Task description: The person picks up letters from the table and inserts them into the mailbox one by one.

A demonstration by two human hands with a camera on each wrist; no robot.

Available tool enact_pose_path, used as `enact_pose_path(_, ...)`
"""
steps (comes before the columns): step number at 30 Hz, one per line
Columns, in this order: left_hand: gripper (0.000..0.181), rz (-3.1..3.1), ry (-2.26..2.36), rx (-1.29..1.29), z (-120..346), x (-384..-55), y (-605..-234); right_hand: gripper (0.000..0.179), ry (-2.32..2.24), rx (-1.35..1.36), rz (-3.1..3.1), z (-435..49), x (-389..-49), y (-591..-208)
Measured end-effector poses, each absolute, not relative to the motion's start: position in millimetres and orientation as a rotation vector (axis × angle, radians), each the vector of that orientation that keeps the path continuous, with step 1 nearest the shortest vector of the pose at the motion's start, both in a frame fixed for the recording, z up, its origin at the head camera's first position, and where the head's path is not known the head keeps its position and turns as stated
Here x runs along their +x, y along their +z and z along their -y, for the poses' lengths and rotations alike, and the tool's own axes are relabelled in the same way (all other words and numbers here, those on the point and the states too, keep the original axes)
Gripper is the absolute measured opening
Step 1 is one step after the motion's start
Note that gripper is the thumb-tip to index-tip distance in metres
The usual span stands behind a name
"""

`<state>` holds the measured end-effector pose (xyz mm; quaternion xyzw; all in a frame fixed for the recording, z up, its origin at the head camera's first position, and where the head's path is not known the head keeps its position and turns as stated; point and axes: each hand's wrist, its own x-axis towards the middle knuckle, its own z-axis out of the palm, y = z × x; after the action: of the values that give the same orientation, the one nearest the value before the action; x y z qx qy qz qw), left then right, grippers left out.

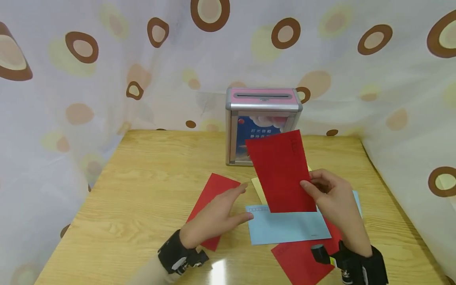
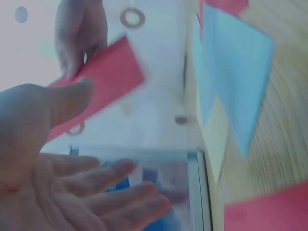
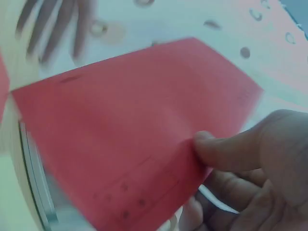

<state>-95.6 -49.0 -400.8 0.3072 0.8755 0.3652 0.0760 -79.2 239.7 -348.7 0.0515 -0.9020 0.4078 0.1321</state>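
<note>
A red envelope (image 1: 281, 174) is pinched at its right edge between the thumb and fingers of my right hand (image 1: 333, 198), raised above the table. In the right wrist view the thumb presses the face of the red envelope (image 3: 134, 120), which has printed boxes near one edge. My left hand (image 1: 217, 215) hovers with fingers extended, holding nothing, over another red envelope (image 1: 210, 194) on the table. A light blue envelope (image 1: 288, 227) lies beneath the raised one, partly over more red paper (image 1: 303, 261). The tip of a pale yellow envelope (image 1: 258, 188) shows behind.
At the back of the table stands a silver-framed box (image 1: 263, 97) with a pink top and a slot; the raised envelope hides part of its blue front. Behind it hangs a patterned curtain (image 1: 213, 59). The wooden table (image 1: 124, 198) extends to the left.
</note>
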Motion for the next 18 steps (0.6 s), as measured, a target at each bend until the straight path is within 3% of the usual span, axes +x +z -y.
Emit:
enact_pose_path(3,0.072,-2.517,1.339,1.009,38,-97,-397,0.017,1.332,0.165,2.533,-227,-81,-344)
enact_pose_path(6,0.055,-2.465,1.572,1.063,32,-100,-395,0.016,1.405,0.184,2.455,-215,-84,-338)
enact_pose_path(10,0.037,-2.46,1.8,1.018,33,-104,-393,0.015,1.518,0.274,2.345,-202,-91,-334)
enact_pose_path(18,0.03,-2.509,1.889,0.928,46,-117,-393,0.019,1.618,0.402,2.263,-183,-97,-324)
